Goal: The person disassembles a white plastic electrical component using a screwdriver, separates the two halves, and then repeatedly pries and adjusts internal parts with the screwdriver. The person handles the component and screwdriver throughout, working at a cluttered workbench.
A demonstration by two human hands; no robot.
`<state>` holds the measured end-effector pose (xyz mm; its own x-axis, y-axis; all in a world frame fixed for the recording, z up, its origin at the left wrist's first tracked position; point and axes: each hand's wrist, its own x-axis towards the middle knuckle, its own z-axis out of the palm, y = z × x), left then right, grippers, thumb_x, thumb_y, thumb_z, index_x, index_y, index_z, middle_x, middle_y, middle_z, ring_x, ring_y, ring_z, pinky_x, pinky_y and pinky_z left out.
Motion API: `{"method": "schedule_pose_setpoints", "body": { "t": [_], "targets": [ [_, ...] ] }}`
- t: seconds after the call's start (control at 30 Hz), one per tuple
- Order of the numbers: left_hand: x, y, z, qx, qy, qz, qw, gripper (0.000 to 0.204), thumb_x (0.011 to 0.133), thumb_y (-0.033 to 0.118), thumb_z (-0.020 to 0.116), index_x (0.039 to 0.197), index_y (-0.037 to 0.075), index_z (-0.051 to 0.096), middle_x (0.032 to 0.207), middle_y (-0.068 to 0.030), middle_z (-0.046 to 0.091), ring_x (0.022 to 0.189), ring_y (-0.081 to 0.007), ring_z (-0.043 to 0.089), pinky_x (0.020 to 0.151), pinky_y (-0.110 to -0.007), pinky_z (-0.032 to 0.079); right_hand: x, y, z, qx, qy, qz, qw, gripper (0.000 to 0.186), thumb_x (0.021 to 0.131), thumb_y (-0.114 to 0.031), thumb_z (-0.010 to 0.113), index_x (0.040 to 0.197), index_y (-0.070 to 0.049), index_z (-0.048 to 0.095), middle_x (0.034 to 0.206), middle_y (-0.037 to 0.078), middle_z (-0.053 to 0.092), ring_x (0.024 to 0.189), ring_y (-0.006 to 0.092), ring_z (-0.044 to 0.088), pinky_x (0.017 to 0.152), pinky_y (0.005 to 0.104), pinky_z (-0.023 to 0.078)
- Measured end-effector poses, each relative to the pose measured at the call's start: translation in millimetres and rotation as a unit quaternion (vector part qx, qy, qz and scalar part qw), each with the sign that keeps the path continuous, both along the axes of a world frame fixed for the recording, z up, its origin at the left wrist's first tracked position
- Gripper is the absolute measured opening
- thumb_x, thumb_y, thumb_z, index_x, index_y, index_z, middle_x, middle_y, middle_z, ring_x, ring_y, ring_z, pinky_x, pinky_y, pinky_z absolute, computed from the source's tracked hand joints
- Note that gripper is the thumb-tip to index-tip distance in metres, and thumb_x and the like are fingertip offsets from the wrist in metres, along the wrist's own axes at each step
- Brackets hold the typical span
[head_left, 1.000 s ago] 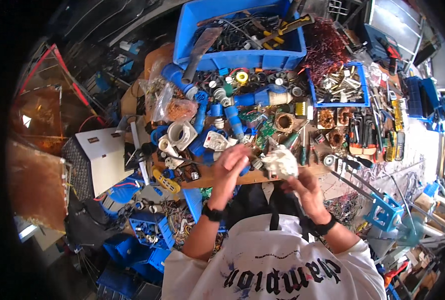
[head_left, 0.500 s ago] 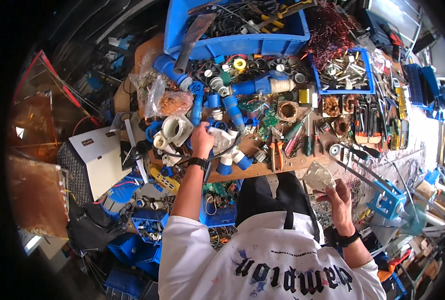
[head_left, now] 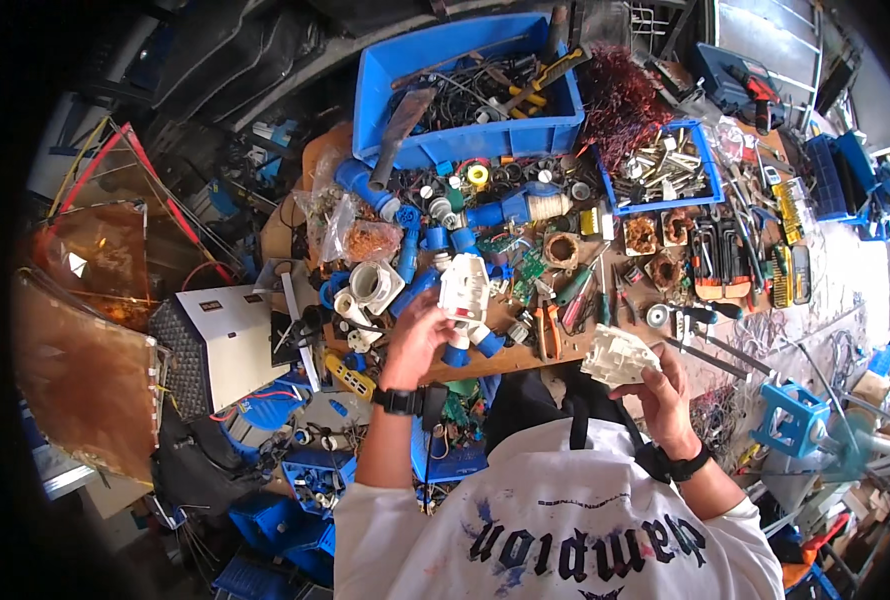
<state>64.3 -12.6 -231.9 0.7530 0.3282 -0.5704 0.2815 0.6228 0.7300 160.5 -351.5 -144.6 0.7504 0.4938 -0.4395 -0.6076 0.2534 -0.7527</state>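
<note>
A white moulded plastic housing (head_left: 465, 286) stands up from my left hand (head_left: 420, 338), whose fingers close on its lower end above the front edge of the workbench. Blue-and-white plug connectors (head_left: 485, 341) lie just beyond and below it. Off the bench's front edge, my right hand (head_left: 667, 392) pinches a cream-coloured plastic cover (head_left: 617, 356) by its right side, with the ribbed face showing. To the left of my left hand sits a white round-mouthed socket housing (head_left: 373, 286).
A large blue crate (head_left: 470, 150) holds cables and a hammer. Right of it are a tangle of dark red wire (head_left: 627, 95) and a blue tray (head_left: 665, 205) of metal pins. Pliers (head_left: 548, 330), screwdrivers and hex keys (head_left: 720, 255) lie on the bench. A light-blue clamp (head_left: 791, 418) stands at right.
My left hand has come up and toward me from among the connectors, and the white housing is now raised in it. The cream cover in my right hand has turned and moved slightly left.
</note>
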Motion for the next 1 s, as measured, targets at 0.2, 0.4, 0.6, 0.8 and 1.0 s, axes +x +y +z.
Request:
{"method": "schedule_pose_setpoints", "body": {
  "t": [0.2,0.4,0.6,0.8,1.0],
  "targets": [
    [17.1,-101.9,132.4,-0.075,-0.121,-0.064,0.988,0.033,0.084,0.008,0.053,0.115,-0.004,0.05,0.088,-0.0073,0.059,0.072,-0.0125,0.056,0.059,-0.03,0.052,17.3,-20.3,28.0,0.095,-0.013,-0.016,0.995,0.021,0.091,-0.01,0.053,0.11,-0.005,0.045,0.11,0.011,0.059,0.096,0.023,0.063,0.072,0.0375,0.057],
    [19.8,-169.1,187.3,0.04,-0.171,-0.105,0.979,0.036,0.087,0.011,0.059,0.118,-0.002,0.049,0.097,-0.0122,0.061,0.078,-0.0182,0.059,0.06,-0.032,0.053,23.0,-42.4,70.9,0.122,-0.082,-0.047,0.988,0.024,0.091,-0.01,0.057,0.112,-0.005,0.046,0.109,0.01,0.059,0.096,0.0222,0.062,0.071,0.0367,0.057],
    [19.0,-213.7,217.9,0.104,-0.202,-0.12,0.966,0.041,0.089,0.002,0.056,0.126,-0.004,0.04,0.11,-0.0131,0.059,0.085,-0.0183,0.062,0.07,-0.03,0.055,23.7,-74.6,87.4,0.127,-0.118,-0.025,0.984,0.033,0.088,-0.009,0.062,0.115,-0.004,0.045,0.113,0.01,0.058,0.099,0.0191,0.059,0.081,0.0345,0.052],
    [21.6,-249.3,225.4,0.124,-0.232,-0.117,0.958,0.043,0.089,0.001,0.055,0.128,-0.003,0.037,0.113,-0.0136,0.058,0.089,-0.0195,0.063,0.073,-0.03,0.055,27.7,-98.4,91.8,0.164,-0.087,-0.03,0.982,0.041,0.086,-0.004,0.061,0.123,-0.001,0.043,0.117,0.01,0.055,0.109,0.0176,0.054,0.096,0.0324,0.041],
    [23.1,-271.6,234.7,0.174,-0.223,-0.124,0.951,0.048,0.087,-0.001,0.057,0.13,-0.003,0.035,0.118,-0.0137,0.056,0.1,-0.0212,0.061,0.08,-0.031,0.054,30.1,-112.7,104.8,0.14,-0.103,0.004,0.985,0.038,0.088,-0.005,0.06,0.121,-0.003,0.041,0.112,0.01,0.057,0.093,0.0172,0.06,0.069,0.0288,0.054]
  ]
}}
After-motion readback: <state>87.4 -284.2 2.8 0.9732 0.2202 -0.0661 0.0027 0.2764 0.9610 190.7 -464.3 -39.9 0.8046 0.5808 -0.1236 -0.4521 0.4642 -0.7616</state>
